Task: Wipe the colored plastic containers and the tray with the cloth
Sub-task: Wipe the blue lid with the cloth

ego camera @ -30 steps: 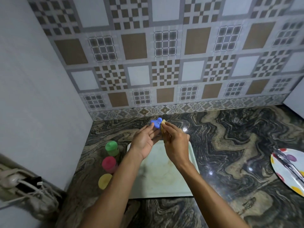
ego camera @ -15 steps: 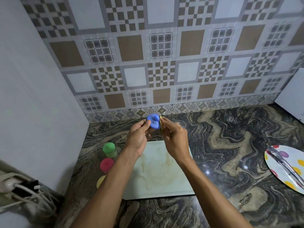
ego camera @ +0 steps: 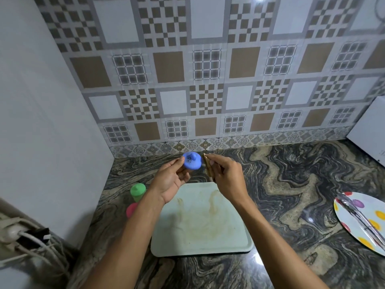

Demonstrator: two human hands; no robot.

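My left hand [ego camera: 170, 180] holds a small blue plastic container [ego camera: 192, 160] up above the far edge of the pale green tray [ego camera: 200, 240], its bottom turned toward me. My right hand [ego camera: 227, 178] pinches a folded tan cloth [ego camera: 208, 166] right beside the blue container, touching or almost touching its right side. The tray lies flat on the marble counter and shows brownish smears. A green container [ego camera: 137, 191] and a pink container [ego camera: 131, 209] stand left of the tray; my left forearm hides part of the pink one.
A white plate with coloured dots [ego camera: 362, 224] carrying metal tongs [ego camera: 360, 220] sits at the right edge of the counter. A white wall closes the left side, the tiled backsplash the far side. Cables and a plug strip [ego camera: 18, 238] lie at lower left. A white board [ego camera: 368, 126] leans at far right.
The blue container has turned in my left hand so its round bottom faces me. Both hands stayed close together above the tray's far edge. The yellow container is now out of sight behind my left forearm.
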